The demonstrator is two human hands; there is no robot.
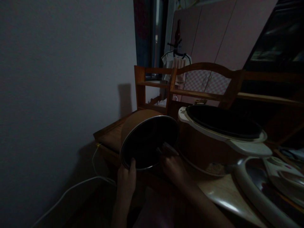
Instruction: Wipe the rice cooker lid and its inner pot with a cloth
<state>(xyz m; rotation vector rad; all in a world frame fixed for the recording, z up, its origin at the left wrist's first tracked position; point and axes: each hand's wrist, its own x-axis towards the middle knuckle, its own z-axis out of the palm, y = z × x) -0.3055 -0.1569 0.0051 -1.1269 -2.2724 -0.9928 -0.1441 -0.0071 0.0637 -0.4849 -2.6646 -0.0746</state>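
A round inner pot point(142, 142), dark inside and brown outside, is tipped on its side so that its mouth faces me. My left hand point(127, 175) grips the lower left rim, with the thumb over the edge. At the right side of the mouth is my right hand point(169, 161), closed on a thin pale piece point(170, 148) that looks like a folded cloth or tissue; dim light hides its exact kind. Right of the pot stands a large brown cooker body point(201, 148) with a white rim and a dark, open cavity.
A cooker lid point(263, 186) with a white edge lies at the lower right. The wooden desk point(106, 137) carries a shelf point(204, 66) at its back. A white cable point(78, 186) hangs at the left by the wall point(59, 79). Clothes point(177, 63) hang behind.
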